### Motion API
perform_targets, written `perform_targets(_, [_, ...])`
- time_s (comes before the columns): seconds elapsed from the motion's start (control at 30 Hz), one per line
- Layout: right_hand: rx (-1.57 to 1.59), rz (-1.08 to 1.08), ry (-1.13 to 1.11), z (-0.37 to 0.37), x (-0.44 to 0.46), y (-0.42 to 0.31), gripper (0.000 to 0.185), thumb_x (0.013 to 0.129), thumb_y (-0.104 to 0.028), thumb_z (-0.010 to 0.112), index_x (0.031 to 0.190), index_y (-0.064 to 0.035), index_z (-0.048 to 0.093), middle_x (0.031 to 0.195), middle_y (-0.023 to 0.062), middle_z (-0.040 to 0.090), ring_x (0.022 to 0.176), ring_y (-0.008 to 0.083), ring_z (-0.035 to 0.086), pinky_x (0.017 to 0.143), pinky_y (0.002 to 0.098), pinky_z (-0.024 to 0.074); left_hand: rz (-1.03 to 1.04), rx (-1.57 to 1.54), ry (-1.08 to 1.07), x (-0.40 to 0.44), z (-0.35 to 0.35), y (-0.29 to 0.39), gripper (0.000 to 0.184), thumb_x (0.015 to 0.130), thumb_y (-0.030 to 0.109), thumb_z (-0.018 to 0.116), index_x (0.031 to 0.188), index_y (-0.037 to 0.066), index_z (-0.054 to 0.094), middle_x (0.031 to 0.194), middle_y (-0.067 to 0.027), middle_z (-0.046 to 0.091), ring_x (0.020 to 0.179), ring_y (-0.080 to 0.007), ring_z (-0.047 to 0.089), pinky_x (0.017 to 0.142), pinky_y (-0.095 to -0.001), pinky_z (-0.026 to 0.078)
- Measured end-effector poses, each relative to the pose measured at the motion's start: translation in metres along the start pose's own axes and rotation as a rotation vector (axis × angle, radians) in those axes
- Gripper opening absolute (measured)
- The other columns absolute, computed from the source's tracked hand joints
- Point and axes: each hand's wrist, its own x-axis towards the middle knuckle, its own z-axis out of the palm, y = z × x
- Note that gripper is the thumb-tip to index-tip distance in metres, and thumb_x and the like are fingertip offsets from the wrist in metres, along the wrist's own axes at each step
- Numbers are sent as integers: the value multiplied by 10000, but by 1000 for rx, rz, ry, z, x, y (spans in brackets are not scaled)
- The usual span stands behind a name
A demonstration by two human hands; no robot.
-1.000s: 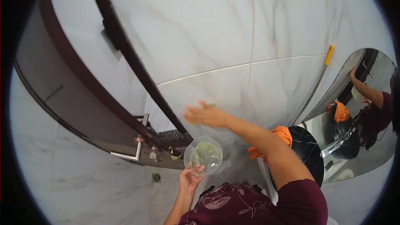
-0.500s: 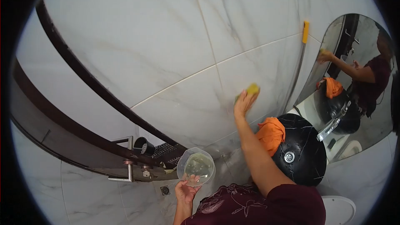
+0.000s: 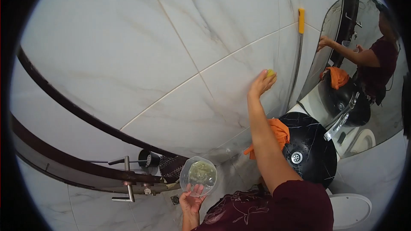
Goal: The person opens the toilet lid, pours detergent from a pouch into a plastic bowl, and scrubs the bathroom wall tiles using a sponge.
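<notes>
My left hand (image 3: 192,201) holds a clear plastic tub (image 3: 185,179) from below and the side, fingers spread behind its see-through wall. Some cloudy, pale yellowish liquid lies in the tub. My right hand (image 3: 261,84) is stretched out to the marbled tile wall (image 3: 231,77), closed over a yellow sponge (image 3: 270,73) pressed to the tiles. Only the sponge's upper edge shows; the fingers cover the rest. Beneath the right forearm an orange cloth (image 3: 280,133) hangs over the rim of a black round sink (image 3: 314,145).
A mirror (image 3: 359,60) and a chrome tap (image 3: 337,127) are on the right. A yellow-handled pole (image 3: 301,21) leans against the wall. On the left stands a dark-framed door with a metal handle (image 3: 127,179). A white toilet lid (image 3: 351,209) is at bottom right.
My right hand has moved right and slightly up along the tiles with the sponge. The view has shifted a little, and the tub stays in my left hand.
</notes>
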Motion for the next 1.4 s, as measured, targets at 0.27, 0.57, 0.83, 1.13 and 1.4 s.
perform_targets(0.27, [76,-557,-185,-15,-7,-19,557,864,-188,473,1345,9,272,1397,239,231,1314,397,168,1073,468,132,11,43,-58,4,16,-3,509,594,160,577,1100,117,538,1087,-152,545,1071,-355,502,861,-582,373])
perform_targets(0.57, [-55,494,135,-10,104,84,589,905,-405,412,1278,47,359,1341,241,318,1250,378,287,1055,450,214,18,50,29,3,48,-18,520,592,172,591,1099,67,537,1130,-178,520,1114,-373,479,818,-602,410])
perform_targets(0.83, [111,-435,94,-2,133,13,513,917,-331,400,1273,37,369,1337,237,325,1251,367,288,1034,416,228,-5,52,-46,15,75,-27,547,578,138,586,1122,100,549,1116,-172,545,1088,-370,497,912,-611,346])
perform_targets(1.13, [-108,119,275,-11,146,146,447,919,-293,398,1227,29,427,1252,230,424,1164,377,371,970,442,295,-29,38,-86,19,80,-38,652,559,118,578,1206,101,500,1124,-181,540,1118,-375,472,933,-606,330])
perform_targets(1.4, [24,810,308,-9,16,195,472,920,-328,394,1278,-21,384,1269,224,439,1152,385,434,957,426,367,-21,9,-99,12,60,-38,645,565,102,584,1203,104,486,1129,-175,521,1085,-378,495,913,-602,349])
